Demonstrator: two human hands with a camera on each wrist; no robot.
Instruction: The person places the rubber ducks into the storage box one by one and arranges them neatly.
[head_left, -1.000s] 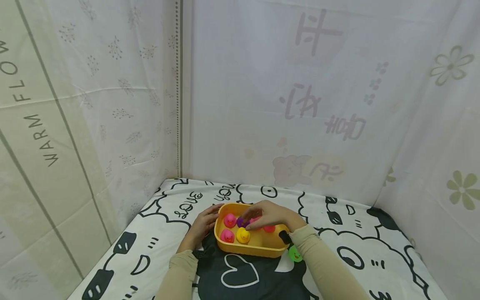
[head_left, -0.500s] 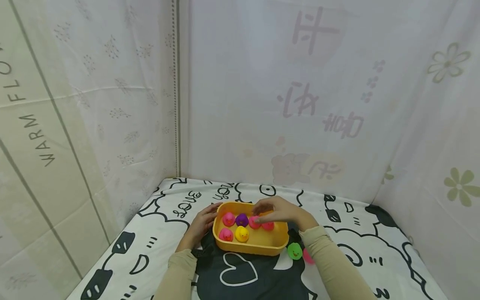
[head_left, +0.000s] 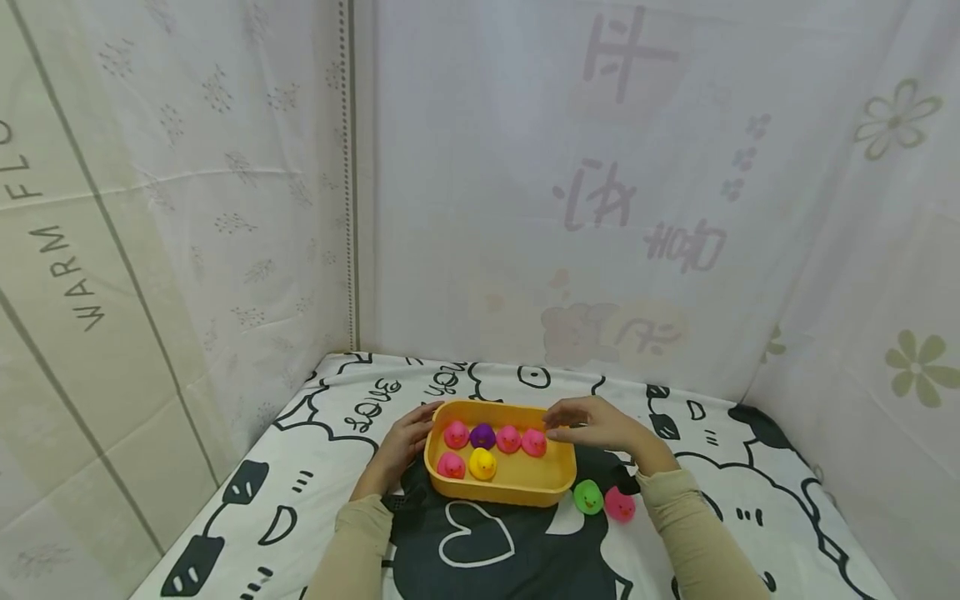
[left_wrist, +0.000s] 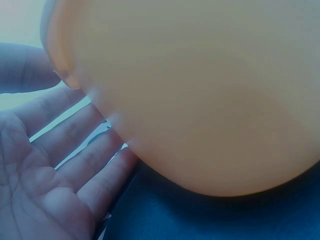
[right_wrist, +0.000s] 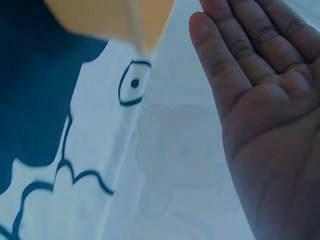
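A yellow-orange plastic tub (head_left: 525,497) holds several small toy ducks. Along its back side sit a pink duck (head_left: 455,434), a purple duck (head_left: 482,437) and two more pink ducks; in front of them are another pink duck (head_left: 452,467) and a yellow duck (head_left: 482,464). My left hand (head_left: 403,443) rests against the tub's left end; in the left wrist view its straight fingertips touch the outer wall. Above the tub's right end hovers my right hand (head_left: 603,429), its fingers nearly straight and nothing held, near the rightmost pink duck. The right wrist view shows its bare palm.
A green duck (head_left: 588,497) and a pink duck (head_left: 620,505) lie on the patterned cloth (head_left: 720,500), just outside the tub's front right corner. Printed curtains (head_left: 465,208) hang behind and on both sides.
My right hand has moved rightward from over the middle of the tub to its right end, uncovering ducks inside and the pink one outside. The left hand stays at the tub.
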